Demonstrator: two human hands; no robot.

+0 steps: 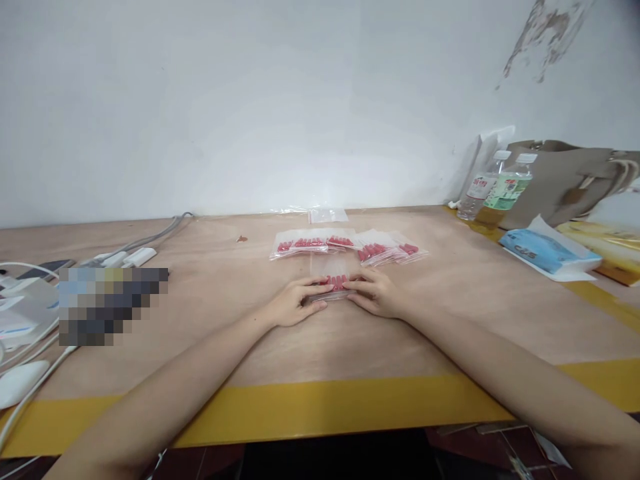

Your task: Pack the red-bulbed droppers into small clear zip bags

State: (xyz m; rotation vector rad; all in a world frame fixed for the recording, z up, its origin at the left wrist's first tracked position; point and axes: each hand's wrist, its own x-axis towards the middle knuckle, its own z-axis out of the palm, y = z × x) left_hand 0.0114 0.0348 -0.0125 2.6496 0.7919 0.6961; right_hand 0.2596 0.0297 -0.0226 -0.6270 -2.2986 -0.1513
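A small clear zip bag (325, 265) with several red capsule-shaped pieces (336, 283) in it lies on the table in front of me. At its left side, my left hand (295, 300) has thumb and fingers closed on the lower edge. My right hand (376, 292) grips the right side the same way, fingertips over the plastic near the red pieces. Just beyond the hands, more bags of red pieces (310, 243) lie overlapped in a row, with another fanned group of bags (383, 250) to the right. Behind them rests a pale flat bag (328, 215) near the wall.
Cables, white adapters (139, 257) and a blurred-out object (107, 307) occupy the left side. To the right are two bottles (506, 190), a grey-beige bag (560, 180) and a blue tissue pack (547, 253). Yellow tape (320, 410) runs along the table's front edge.
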